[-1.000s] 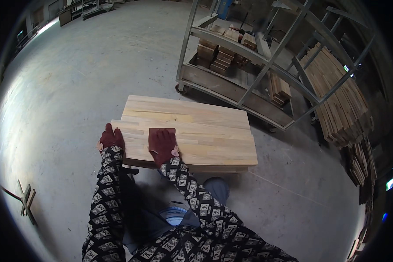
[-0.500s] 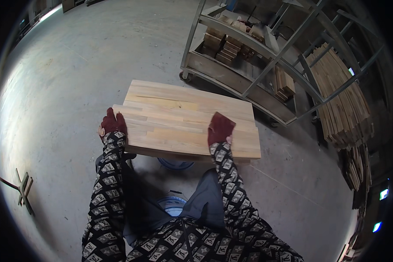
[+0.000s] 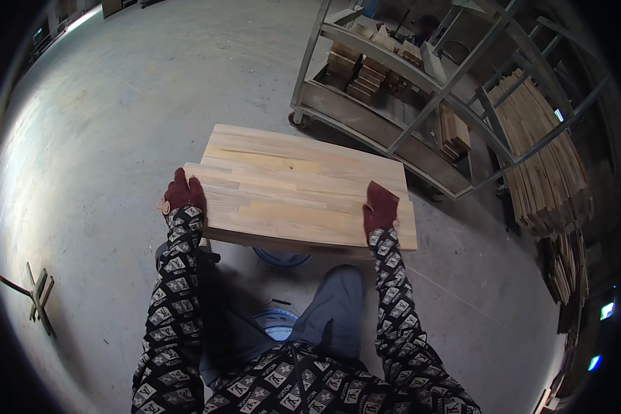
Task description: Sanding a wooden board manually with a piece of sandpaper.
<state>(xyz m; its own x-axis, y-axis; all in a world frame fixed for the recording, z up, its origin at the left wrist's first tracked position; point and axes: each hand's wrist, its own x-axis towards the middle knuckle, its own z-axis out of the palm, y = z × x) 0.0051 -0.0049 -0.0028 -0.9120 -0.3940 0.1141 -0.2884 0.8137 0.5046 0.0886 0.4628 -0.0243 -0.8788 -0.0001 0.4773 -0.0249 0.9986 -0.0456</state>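
Observation:
A pale panel of glued wooden strips (image 3: 290, 186) lies flat in front of me, its long near edge toward my knees. My left hand (image 3: 185, 193), in a dark red glove with bare fingertips, is closed on the panel's left edge. My right hand (image 3: 381, 222), gloved alike, rests on the panel's right part. Under its fingers is a dark red sheet (image 3: 383, 195) with a sharp corner, apparently sandpaper. Its colour blends with the glove, so the exact grip is partly hidden. Another board layer shows beneath the panel's left and right ends.
A metal rack cart on casters (image 3: 352, 114) stands beyond the panel to the right, carrying stacked wood blocks (image 3: 369, 77). Farther right leans a pile of long boards (image 3: 541, 155). A blue bucket (image 3: 277, 323) sits between my legs. A crossed metal stand (image 3: 40, 300) is at left.
My right hand has slid to the right across the panel with the dark red sheet. My left hand stays at the left edge. The whole view has shifted slightly.

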